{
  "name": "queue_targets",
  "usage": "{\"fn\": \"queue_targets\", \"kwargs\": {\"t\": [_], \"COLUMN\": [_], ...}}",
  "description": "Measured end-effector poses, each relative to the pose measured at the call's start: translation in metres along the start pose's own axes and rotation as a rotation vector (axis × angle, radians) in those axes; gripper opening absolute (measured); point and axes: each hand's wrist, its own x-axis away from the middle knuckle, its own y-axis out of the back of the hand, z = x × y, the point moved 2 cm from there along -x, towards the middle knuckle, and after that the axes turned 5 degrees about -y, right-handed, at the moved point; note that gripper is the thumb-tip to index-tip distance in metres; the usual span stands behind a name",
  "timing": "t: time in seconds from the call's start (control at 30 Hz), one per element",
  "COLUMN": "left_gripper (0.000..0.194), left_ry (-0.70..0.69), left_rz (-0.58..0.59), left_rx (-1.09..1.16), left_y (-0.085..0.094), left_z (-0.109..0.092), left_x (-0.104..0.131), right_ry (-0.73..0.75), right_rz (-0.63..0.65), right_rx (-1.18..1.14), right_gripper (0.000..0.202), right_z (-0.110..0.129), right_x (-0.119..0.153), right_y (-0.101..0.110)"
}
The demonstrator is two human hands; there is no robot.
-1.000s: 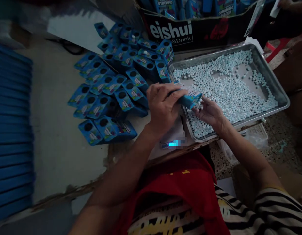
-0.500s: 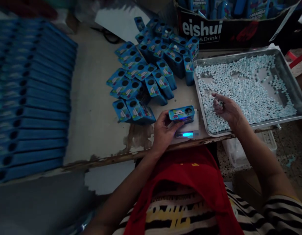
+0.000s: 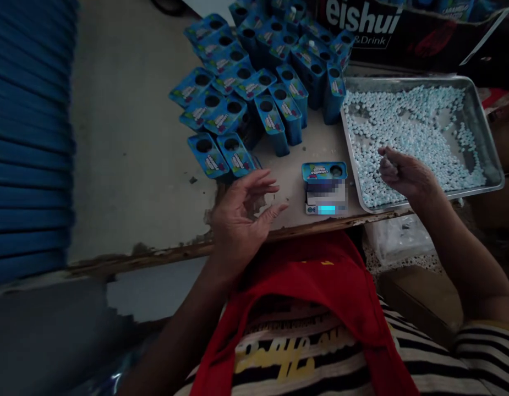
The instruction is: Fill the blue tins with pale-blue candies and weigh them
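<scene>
A blue caramel box [image 3: 324, 171] with a round hole in its top stands on a small digital scale [image 3: 312, 209] with a lit display. To the left of it, my left hand [image 3: 244, 214] is open and holds nothing, fingers and thumb apart. My right hand [image 3: 409, 173] hovers over the near left part of a metal tray [image 3: 497, 159], closed around a few small candies, mostly hidden by the fingers. Small white and pale blue candies [image 3: 419, 143] are spread over the tray. Several blue boxes [image 3: 273, 118] with holes in their tops stand behind my left hand.
Rows of blue boxes [image 3: 29, 143] line the left side of the worktable [image 3: 126, 165]. At the back right stands a black carton [image 3: 373, 41] with more blue packs in it. The table's worn front edge [image 3: 155, 253] runs just before my red apron [image 3: 320, 264].
My left hand has let go of the box on the scale and drawn back to the left, opening. My right hand stays over the tray. The view has shifted somewhat.
</scene>
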Motion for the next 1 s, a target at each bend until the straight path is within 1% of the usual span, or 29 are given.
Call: {"fn": "queue_targets", "kwargs": {"t": [0.13, 0.27, 0.4, 0.47, 0.6, 0.67, 0.73, 0.87, 1.0], "left_gripper": [0.06, 0.059, 0.058, 0.058, 0.059, 0.058, 0.059, 0.063, 0.07], "left_ry": [0.003, 0.003, -0.04, -0.038, 0.026, 0.074, 0.104, 0.127, 0.151], "left_rz": [0.011, 0.031, 0.042, 0.048, 0.067, 0.077, 0.074, 0.059, 0.043], "left_rx": [-0.044, -0.067, -0.059, -0.067, -0.023, -0.015, -0.016, 0.044, 0.106], "left_y": [0.009, 0.007, -0.002, -0.008, -0.018, -0.022, -0.026, -0.035, -0.042], "left_z": [0.0, 0.001, 0.0, 0.001, 0.0, -0.001, 0.0, 0.007, 0.014], "left_x": [0.005, 0.004, 0.0, -0.002, -0.008, -0.01, -0.012, -0.014, -0.017], "right_ry": [0.005, 0.031, 0.078, 0.088, 0.117, 0.123, 0.128, 0.154, 0.173], "right_rz": [0.002, -0.035, -0.018, -0.025, -0.005, 0.019, 0.027, 0.03, 0.045], "right_rx": [0.059, 0.033, 0.116, 0.161, 0.21, 0.212, 0.218, 0.249, 0.265], "right_gripper": [0.026, 0.024, 0.021, 0.018, 0.009, 0.009, 0.011, 0.015, 0.016], "right_z": [-0.002, 0.002, 0.008, 0.009, 0.011, 0.012, 0.014, 0.015, 0.014], "right_x": [0.001, -0.002, -0.002, 0.002, 0.01, 0.011, 0.01, 0.008, 0.014], "right_y": [-0.001, 0.001, 0.003, 0.0, -0.018, -0.027, -0.032, -0.031, -0.029]}}
